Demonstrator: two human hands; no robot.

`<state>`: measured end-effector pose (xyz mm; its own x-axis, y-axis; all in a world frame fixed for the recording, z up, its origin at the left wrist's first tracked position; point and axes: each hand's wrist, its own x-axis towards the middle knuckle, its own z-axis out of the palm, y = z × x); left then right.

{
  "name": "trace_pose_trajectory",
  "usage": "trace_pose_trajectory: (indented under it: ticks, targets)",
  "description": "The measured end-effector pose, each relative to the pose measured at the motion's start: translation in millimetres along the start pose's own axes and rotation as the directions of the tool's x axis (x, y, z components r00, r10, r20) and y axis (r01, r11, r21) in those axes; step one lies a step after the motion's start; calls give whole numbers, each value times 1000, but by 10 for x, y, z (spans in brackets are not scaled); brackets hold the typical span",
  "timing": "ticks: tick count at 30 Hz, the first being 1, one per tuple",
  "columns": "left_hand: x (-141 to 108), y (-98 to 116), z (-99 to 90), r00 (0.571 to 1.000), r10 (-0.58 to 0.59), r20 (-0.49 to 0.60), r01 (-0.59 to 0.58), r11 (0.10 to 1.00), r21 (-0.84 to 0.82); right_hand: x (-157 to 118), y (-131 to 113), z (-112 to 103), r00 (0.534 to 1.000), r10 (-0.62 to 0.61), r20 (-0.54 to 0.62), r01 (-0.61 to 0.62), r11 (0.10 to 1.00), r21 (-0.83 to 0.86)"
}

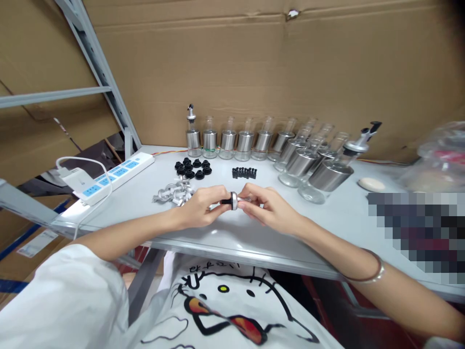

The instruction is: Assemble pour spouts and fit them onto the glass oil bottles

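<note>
Just above the table's front part, both hands meet at a pour spout (234, 200) with a silver collar and a black stopper end. My left hand (203, 206) pinches the black stopper (226, 200) on its left side. On the other side, my right hand (269, 206) grips the silver spout end between thumb and fingers. Loose silver spout pieces (174, 192) lie in a pile behind my left hand. Beyond them sit several black stoppers (192, 168). Several small black caps (244, 172) stand in rows behind the hands.
Glass bottles with steel sleeves (244, 140) line the back of the white table (232, 240). Fitted spouts top the leftmost bottle (193, 138) and a front right one (329, 174). A power strip (116, 177) lies left; a white oval object (371, 184) and plastic bag (439, 160) are right.
</note>
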<state>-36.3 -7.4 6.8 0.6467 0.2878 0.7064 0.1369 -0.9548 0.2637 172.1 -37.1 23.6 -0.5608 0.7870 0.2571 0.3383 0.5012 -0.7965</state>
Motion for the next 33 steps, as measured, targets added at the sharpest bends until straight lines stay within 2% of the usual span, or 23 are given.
trace_pose_trajectory:
  ticks: [3,5,8,11,14,16,18,19,20,23,25,30,33]
  targets:
    - [10,-12,10,999,32,14,-33,999,32,16,17,13,997,78,18,-79,989,126]
    - [18,-19,25,1000,-21,1,21,999,27,38,39,9,992,118,32,-123,966,226]
    - [30,-31,53,984,-159,-81,158,987,-16,81,81,-15,993,116,4,-111,938,329]
    - [33,-41,52,978,-168,-124,164,985,-47,110,121,-36,992,125,-13,-111,923,368]
    - [30,-37,17,989,-114,-93,112,993,-30,115,152,-34,989,134,-55,-107,934,341]
    - [31,-28,-3,989,-126,-78,127,992,7,111,165,-26,977,97,-191,-53,974,222]
    - [34,-22,-8,985,-159,-71,162,985,51,105,165,-18,939,39,-341,-14,997,76]
    - [35,-22,-4,982,-173,-71,178,982,63,102,159,-14,928,31,-370,-13,999,51]
    - [35,-25,2,981,-184,-67,189,980,66,98,149,-10,934,48,-354,-22,997,76]
    - [22,-50,28,978,-201,-47,202,979,26,90,111,14,979,133,-153,-84,953,292]
    - [10,-70,42,975,-220,-11,220,976,-2,89,98,34,986,149,-75,-112,923,367]
    - [4,-83,57,962,-258,94,265,961,-73,96,132,49,990,122,-66,-86,912,402]
    - [7,-67,59,964,-248,100,255,964,-72,94,144,36,993,114,-26,-93,906,413]
